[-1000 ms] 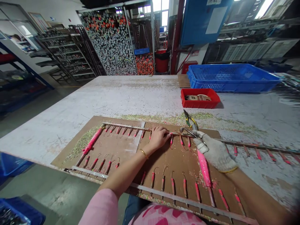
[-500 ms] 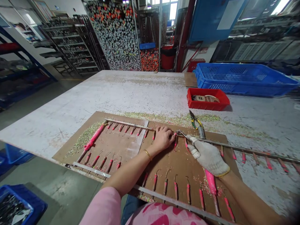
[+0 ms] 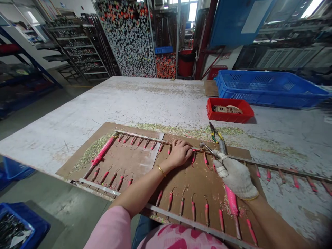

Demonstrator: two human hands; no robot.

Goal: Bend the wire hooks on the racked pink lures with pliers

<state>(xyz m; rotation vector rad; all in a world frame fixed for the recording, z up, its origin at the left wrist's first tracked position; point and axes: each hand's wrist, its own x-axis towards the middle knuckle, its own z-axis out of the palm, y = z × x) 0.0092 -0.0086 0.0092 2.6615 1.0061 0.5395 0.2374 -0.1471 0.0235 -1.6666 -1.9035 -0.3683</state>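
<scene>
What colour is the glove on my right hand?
Off-white knit glove with a yellow hem; shows best in the head view.

The left hand (image 3: 178,154) is bare, with a thin gold bangle (image 3: 161,171) around the wrist, and a plain pale pink sleeve (image 3: 109,228) covers the upper arm. The right hand (image 3: 234,176) wears a white knit cotton glove (image 3: 242,183) with a yellow hem (image 3: 251,198), and the forearm (image 3: 272,224) above it is bare. Lower down show a pink top with a deeper pink pattern (image 3: 178,238) and dark blue jeans (image 3: 137,235).
</scene>
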